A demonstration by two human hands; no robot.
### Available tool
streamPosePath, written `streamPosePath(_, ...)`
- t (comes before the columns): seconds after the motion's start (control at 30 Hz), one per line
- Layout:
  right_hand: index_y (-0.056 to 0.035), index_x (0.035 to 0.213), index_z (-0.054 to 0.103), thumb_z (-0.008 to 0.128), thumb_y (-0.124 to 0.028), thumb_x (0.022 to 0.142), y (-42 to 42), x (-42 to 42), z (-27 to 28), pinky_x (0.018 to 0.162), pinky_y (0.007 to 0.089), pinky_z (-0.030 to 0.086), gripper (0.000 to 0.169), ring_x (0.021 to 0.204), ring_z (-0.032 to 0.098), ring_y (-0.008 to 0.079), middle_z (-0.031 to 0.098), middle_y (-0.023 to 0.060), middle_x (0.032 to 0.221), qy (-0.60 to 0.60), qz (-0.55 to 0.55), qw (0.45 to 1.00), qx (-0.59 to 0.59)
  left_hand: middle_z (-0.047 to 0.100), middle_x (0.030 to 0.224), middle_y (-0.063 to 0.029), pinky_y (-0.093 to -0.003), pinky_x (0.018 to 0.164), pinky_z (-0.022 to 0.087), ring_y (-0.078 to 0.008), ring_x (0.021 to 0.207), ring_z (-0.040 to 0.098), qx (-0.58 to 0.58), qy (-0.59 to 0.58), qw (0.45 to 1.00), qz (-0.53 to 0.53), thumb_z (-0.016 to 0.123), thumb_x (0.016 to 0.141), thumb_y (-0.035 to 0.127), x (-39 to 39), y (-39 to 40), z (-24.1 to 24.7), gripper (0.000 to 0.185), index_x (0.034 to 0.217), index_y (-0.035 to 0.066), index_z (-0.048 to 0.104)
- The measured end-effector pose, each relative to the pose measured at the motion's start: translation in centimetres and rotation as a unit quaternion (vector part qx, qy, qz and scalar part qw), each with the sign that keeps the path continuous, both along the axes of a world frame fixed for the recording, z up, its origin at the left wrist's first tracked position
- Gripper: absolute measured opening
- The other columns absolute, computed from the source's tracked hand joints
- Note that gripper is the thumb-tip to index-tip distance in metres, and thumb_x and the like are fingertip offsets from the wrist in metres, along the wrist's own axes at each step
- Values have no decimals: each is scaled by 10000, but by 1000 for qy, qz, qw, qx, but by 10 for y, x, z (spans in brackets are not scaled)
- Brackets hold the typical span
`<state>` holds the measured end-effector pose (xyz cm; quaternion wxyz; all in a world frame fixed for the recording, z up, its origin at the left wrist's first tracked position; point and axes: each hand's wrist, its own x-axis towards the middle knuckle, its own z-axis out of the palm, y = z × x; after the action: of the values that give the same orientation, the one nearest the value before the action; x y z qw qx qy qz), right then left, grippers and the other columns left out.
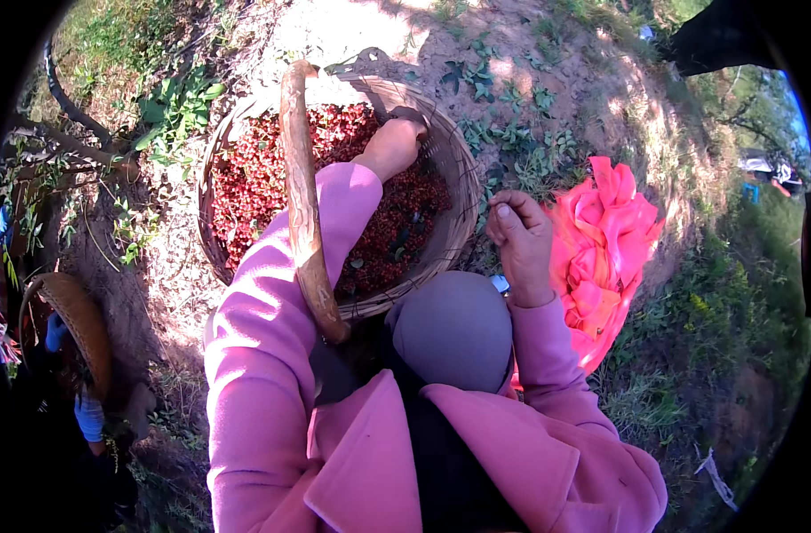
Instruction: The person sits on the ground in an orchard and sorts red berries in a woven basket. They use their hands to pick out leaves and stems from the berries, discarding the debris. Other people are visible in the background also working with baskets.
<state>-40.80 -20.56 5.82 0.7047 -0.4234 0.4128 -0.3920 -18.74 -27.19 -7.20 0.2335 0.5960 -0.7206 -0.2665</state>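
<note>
A round woven basket stands on the ground before me, with a thick bark-stripped wooden handle arching over it. Clusters of small red berries, much like Sichuan peppercorns, fill most of it, banked higher on the left. My left hand reaches under the handle to the basket's far right inner wall. Its fingers curl downward, and whatever lies beneath them is hidden. My right hand hovers outside the basket's right rim, above my grey-clad knee. Its fingers are bent toward the thumb; anything between them is too small to make out.
Bright pink sheer cloth lies bunched on the ground at right. At left, a person's blue-gloved hand is beside another basket. Bare branches spread at upper left. Low green plants grow beyond the basket.
</note>
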Motion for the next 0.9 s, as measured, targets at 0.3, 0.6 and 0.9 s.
streamPosePath(0.3, 9, 850, 608, 589, -64, 767, 7, 4, 3, 655, 229, 403, 111, 718, 522, 112, 570, 51, 767, 145, 127, 975, -108, 563, 800, -143, -390, 610, 481, -320, 732, 583, 7, -122, 992, 39, 521, 683, 47, -29, 19, -11, 97, 761, 45, 578)
streamPosePath(0.6, 4, 860, 607, 580, -54, 771, 5, 5, 5, 634, 215, 401, 110, 703, 516, 96, 575, 40, 792, 139, 116, 976, -121, 585, 720, -91, -328, 603, 461, -240, 680, 576, 154, 23, 987, -39, 690, 644, 141, -2, 16, 22, 180, 761, 51, 589)
streamPosePath(0.9, 7, 876, 604, 582, -56, 776, -10, 17, 3, 652, 213, 422, 120, 734, 538, 83, 589, 36, 800, 140, 108, 977, -121, 575, 665, -20, -204, 519, 427, -84, 598, 547, 349, 324, 879, -1, 639, 744, 86, 30, 62, 104, 112, 742, 27, 544)
